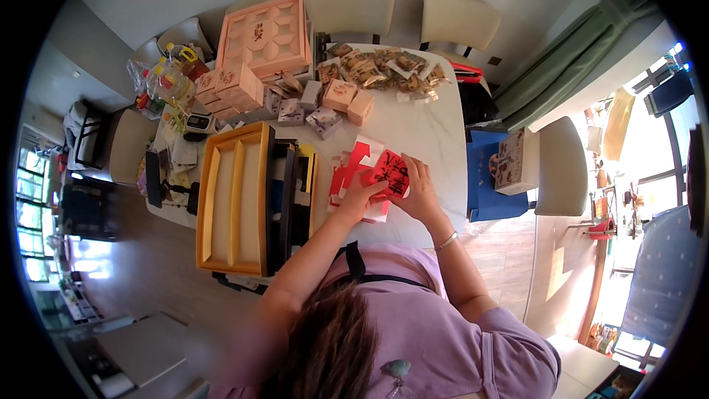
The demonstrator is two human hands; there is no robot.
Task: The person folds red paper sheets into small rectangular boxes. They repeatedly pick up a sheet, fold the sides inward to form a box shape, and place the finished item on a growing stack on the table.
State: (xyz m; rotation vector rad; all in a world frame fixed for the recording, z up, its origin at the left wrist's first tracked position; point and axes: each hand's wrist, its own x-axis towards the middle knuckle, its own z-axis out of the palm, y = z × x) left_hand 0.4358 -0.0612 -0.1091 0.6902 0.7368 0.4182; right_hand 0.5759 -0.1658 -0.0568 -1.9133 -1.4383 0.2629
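Between my two hands is a small red paper box (391, 169) with black writing on its upper face. My left hand (359, 195) grips its near left side, the thumb lying across the lower edge. The fingers of my right hand (419, 182) curl over its right side. Red-and-white flattened cartons (350, 170) lie on the marble-patterned table (429, 133) just left of the box and partly under my left hand. How far the box is folded shut cannot be told, since my fingers cover its edges.
Left of my arms stand gold-rimmed divided trays (235, 199). Farther back are small pink and pale boxes (339, 94), a large pink compartment tray (266, 33), wrapped snack packets (382, 69) and oil bottles (171, 80). A blue bag (487, 199) and a printed carton (512, 160) rest on a right-hand chair.
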